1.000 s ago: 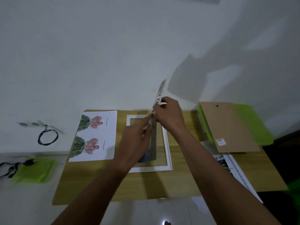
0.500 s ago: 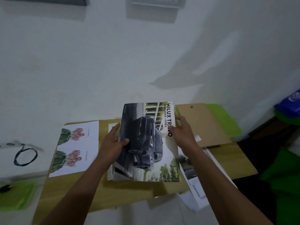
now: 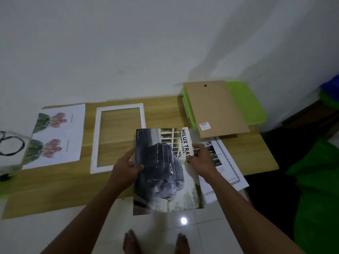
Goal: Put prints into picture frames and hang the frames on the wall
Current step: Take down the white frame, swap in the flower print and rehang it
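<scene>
- Car print [image 3: 161,171]: held in the air at centre frame, face up, over the near edge of the table [image 3: 161,114]. Not yet in a frame.
- Left hand [image 3: 126,167]: pinches the print's left edge, thumb on the face, fingers [image 3: 129,154] along the edge and behind.
- Right hand [image 3: 201,160]: pinches the right edge beside the title, thumb on top.
- White frame [image 3: 95,140]: lies flat left of centre, empty; the table wood shows through the opening.
- Backing board [image 3: 214,109]: off the frame, resting upper right on a green tray [image 3: 244,101].
- Progress, as judged: early. Frame opened and print picked; loading, closing and hanging are left. No frame hangs on the wall [image 3: 128,52] in view.
- Count: frames 1; backing boards 1; car prints in hand 1; flower sheets [image 3: 56,136] 1, bearing 2 flower pictures; further sheets [image 3: 225,162] right of the hands, overlapped, number not clear.
</scene>
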Demonstrator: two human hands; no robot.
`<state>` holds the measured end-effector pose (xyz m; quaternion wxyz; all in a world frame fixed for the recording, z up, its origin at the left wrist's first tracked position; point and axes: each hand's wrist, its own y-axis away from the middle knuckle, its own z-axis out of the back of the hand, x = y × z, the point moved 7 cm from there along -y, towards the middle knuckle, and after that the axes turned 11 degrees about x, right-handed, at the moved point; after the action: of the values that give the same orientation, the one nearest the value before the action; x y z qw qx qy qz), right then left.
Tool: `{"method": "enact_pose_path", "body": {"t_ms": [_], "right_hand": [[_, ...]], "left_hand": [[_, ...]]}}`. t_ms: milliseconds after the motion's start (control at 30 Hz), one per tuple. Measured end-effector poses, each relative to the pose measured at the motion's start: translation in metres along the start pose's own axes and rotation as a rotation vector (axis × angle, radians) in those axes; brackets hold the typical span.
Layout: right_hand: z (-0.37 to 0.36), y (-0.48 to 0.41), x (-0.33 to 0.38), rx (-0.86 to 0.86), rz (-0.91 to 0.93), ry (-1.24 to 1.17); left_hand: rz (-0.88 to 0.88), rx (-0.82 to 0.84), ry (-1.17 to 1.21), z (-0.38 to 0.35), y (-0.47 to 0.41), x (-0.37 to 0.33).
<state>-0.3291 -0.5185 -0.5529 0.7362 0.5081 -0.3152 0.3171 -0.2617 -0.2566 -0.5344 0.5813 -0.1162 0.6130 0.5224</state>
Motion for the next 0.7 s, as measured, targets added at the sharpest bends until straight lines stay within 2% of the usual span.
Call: {"method": "enact_pose_path", "body": {"t_ms": [200,467,567,700], "right_hand": [[0.047,-0.01,-0.036,-0.045,0.021,0.263],[0.093,-0.026,-0.054,-0.246,0.04,0.579],[0.101,-0.025,-0.06,-0.27,0.03,0.75],[0.101,-0.026,-0.07,-0.219,0.042,0.854]], "left_hand": [[0.092,-0.013,-0.076,-0.068,-0.018,0.011],[0.091,-0.062,-0.186,-0.128,-0.047,0.014],[0.058,-0.122,-0.439,-0.137,-0.049,0.002],[-0.028,-0.159,-0.806,-0.148,-0.055,-0.005]]}}
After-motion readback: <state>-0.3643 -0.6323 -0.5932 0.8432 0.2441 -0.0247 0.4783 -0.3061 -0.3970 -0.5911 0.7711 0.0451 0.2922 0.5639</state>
